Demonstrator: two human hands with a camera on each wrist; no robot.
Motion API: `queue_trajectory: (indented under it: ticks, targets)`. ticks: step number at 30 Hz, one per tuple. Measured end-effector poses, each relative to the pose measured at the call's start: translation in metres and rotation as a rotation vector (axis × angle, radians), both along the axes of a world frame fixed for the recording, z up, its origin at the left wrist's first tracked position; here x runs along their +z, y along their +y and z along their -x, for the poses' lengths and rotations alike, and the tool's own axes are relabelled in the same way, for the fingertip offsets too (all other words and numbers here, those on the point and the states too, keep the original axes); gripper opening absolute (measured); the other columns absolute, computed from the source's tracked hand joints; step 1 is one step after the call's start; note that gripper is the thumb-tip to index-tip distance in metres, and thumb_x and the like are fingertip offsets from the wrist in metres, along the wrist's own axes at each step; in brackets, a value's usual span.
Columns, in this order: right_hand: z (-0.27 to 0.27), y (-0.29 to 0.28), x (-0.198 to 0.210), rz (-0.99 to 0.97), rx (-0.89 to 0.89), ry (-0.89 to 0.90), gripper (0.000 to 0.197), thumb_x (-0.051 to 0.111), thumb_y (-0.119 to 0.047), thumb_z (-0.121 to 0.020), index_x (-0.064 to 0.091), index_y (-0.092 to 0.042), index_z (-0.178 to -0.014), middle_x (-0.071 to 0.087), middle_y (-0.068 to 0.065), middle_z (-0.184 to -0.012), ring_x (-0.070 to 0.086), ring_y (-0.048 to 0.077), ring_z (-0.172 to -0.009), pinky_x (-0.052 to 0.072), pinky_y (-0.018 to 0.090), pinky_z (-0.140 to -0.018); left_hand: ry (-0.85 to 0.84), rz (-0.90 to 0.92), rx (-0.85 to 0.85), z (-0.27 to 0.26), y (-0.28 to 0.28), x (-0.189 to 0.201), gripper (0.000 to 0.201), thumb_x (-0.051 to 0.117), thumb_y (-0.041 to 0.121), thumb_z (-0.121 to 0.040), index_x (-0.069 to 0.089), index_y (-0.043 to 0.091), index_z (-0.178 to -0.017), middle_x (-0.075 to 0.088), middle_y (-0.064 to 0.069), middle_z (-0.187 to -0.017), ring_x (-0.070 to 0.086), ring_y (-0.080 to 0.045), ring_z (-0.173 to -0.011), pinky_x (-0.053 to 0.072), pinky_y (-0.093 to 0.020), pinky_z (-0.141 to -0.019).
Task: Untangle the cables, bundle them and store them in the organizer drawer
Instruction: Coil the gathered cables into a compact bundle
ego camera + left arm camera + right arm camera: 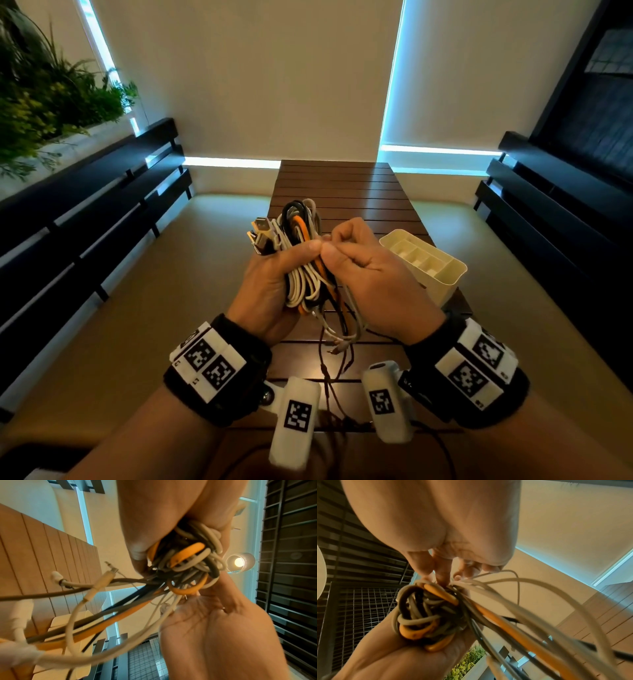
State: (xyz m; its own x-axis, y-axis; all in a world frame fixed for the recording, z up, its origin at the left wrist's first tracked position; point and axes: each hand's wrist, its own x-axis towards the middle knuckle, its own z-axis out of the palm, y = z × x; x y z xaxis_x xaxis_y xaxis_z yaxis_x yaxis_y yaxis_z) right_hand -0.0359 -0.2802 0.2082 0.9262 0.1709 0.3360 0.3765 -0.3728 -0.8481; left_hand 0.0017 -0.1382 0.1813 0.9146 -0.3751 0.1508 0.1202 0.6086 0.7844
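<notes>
A coiled bundle of white, grey, black and orange cables (301, 263) is gripped in my left hand (270, 287) above the brown slatted table (342, 185). USB plugs (262, 233) stick out at the bundle's upper left. My right hand (370, 274) pinches a pale strand at the bundle's right side, fingertips (443, 578) against the coils (423, 615). Loose cable ends (342, 335) hang from the bundle toward the table. In the left wrist view the coils (187, 563) fill my left palm and the ends (102, 582) trail away. The white organizer drawer (455, 270) sits on the table to the right, its compartments showing.
Dark slatted benches run along the left (85, 219) and right (548, 205) of the narrow table. Green plants (51, 96) stand at the far left. Thin dark cords (329, 387) lie on the near table edge between my wrists. Pale floor lies on both sides.
</notes>
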Motion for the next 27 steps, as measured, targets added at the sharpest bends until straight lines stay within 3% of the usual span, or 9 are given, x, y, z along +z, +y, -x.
queue_trajectory:
  ticks: [4, 7, 9, 11, 13, 16, 18, 22, 27]
  targets:
    - [0.005, 0.001, 0.001, -0.014, 0.075, 0.085, 0.034, 0.045, -0.034, -0.101, 0.06, -0.011, -0.081, 0.043, -0.006, -0.091, 0.048, 0.0, -0.072, 0.046, 0.015, -0.065, 0.004, -0.024, -0.017, 0.002, 0.004, -0.004, 0.022, 0.069, 0.01, -0.079, 0.057, 0.002, -0.096, 0.058, -0.014, -0.078, 0.063, -0.025, -0.065, 0.055, -0.036, -0.059]
    - [0.007, -0.002, -0.001, 0.046, 0.071, 0.065, 0.02, 0.05, -0.03, -0.1, 0.067, -0.025, -0.09, 0.05, -0.008, -0.09, 0.052, -0.002, -0.074, 0.045, 0.012, -0.067, -0.015, -0.04, 0.026, 0.001, 0.004, -0.004, 0.025, 0.067, 0.009, -0.081, 0.057, 0.003, -0.103, 0.055, -0.017, -0.083, 0.059, -0.03, -0.073, 0.053, -0.04, -0.065]
    - [0.01, -0.005, -0.006, -0.128, -0.046, 0.037, 0.016, 0.055, -0.023, -0.098, 0.07, -0.027, -0.105, 0.064, -0.003, -0.09, 0.06, 0.003, -0.076, 0.049, 0.017, -0.068, -0.003, -0.07, 0.094, 0.001, 0.004, 0.0, 0.027, 0.067, 0.007, -0.079, 0.06, 0.0, -0.104, 0.061, -0.017, -0.082, 0.063, -0.028, -0.072, 0.055, -0.038, -0.064]
    - [0.014, -0.009, -0.006, -0.392, -0.175, 0.053, 0.017, 0.059, -0.023, -0.095, 0.071, -0.022, -0.106, 0.069, 0.0, -0.081, 0.064, 0.012, -0.07, 0.051, 0.025, -0.063, 0.021, -0.124, 0.189, -0.003, 0.01, 0.005, 0.02, 0.072, 0.009, -0.074, 0.063, 0.001, -0.09, 0.064, -0.012, -0.073, 0.062, -0.023, -0.062, 0.054, -0.032, -0.055]
    - [0.021, -0.012, -0.006, -0.497, -0.141, 0.158, 0.029, 0.058, -0.036, -0.088, 0.065, -0.019, -0.111, 0.071, 0.006, -0.077, 0.065, 0.02, -0.065, 0.05, 0.031, -0.057, 0.013, -0.135, 0.284, -0.008, 0.018, 0.008, 0.017, 0.073, 0.011, -0.073, 0.063, 0.005, -0.085, 0.064, -0.008, -0.07, 0.06, -0.021, -0.061, 0.053, -0.03, -0.053]
    - [0.032, 0.006, -0.009, -0.46, 0.084, 0.457, 0.048, 0.046, -0.052, -0.085, 0.047, -0.031, -0.128, 0.074, 0.015, -0.087, 0.07, 0.028, -0.07, 0.054, 0.032, -0.055, -0.016, -0.107, 0.344, -0.011, 0.023, 0.014, 0.015, 0.07, 0.013, -0.075, 0.063, 0.005, -0.086, 0.065, -0.007, -0.07, 0.061, -0.019, -0.061, 0.053, -0.03, -0.056]
    - [0.032, 0.021, -0.016, -0.497, 0.104, 0.544, 0.052, 0.04, -0.059, -0.084, 0.04, -0.039, -0.132, 0.073, 0.016, -0.101, 0.073, 0.03, -0.085, 0.058, 0.038, -0.064, -0.025, -0.091, 0.311, -0.007, 0.02, 0.015, 0.017, 0.069, 0.016, -0.074, 0.064, 0.004, -0.084, 0.065, -0.01, -0.071, 0.061, -0.019, -0.059, 0.053, -0.03, -0.057]
    - [0.019, 0.03, -0.021, -0.771, 0.033, 0.567, 0.049, 0.041, -0.053, -0.093, 0.046, -0.025, -0.133, 0.071, 0.014, -0.115, 0.07, 0.034, -0.102, 0.056, 0.051, -0.085, 0.053, -0.021, 0.079, 0.009, 0.014, 0.007, 0.026, 0.074, 0.023, -0.067, 0.065, 0.007, -0.085, 0.062, -0.01, -0.075, 0.059, -0.022, -0.064, 0.051, -0.033, -0.063]
    - [0.013, 0.024, -0.02, -0.99, -0.033, 0.553, 0.041, 0.06, -0.017, -0.093, 0.042, -0.025, -0.13, 0.075, 0.009, -0.088, 0.071, 0.024, -0.08, 0.058, 0.043, -0.073, 0.153, 0.149, -0.131, 0.025, 0.012, -0.006, 0.032, 0.083, 0.022, -0.063, 0.067, 0.007, -0.086, 0.063, -0.007, -0.075, 0.063, -0.02, -0.069, 0.055, -0.033, -0.067]
